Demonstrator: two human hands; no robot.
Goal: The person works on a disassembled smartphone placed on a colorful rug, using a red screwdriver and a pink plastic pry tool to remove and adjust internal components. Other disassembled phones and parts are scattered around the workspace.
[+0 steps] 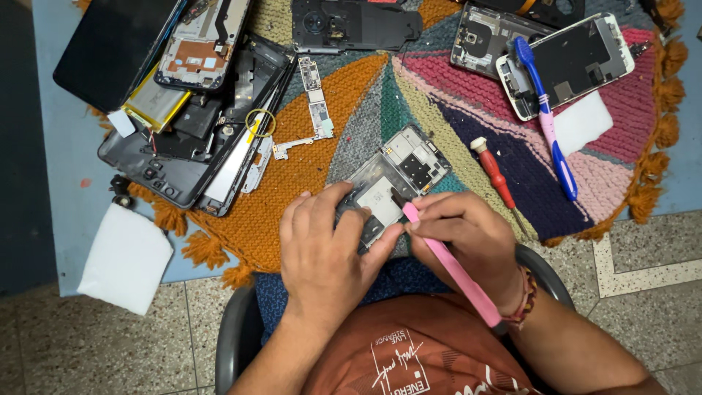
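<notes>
An opened phone frame (406, 167) with its boards exposed lies on a multicoloured woven mat (344, 139). My left hand (322, 249) grips the frame's near end and holds it steady. My right hand (468, 245) holds a pink brush-like tool (453, 267), whose dark tip rests on the frame's inner plate by my left thumb. The tool's handle runs back over my right wrist.
A red screwdriver (493, 175) and a blue-and-pink toothbrush (545, 117) lie on the mat to the right. Several stripped phone bodies (197, 124), a battery (153, 102) and loose boards (318, 102) crowd the mat's far side. White pads (124, 256) sit at left and right.
</notes>
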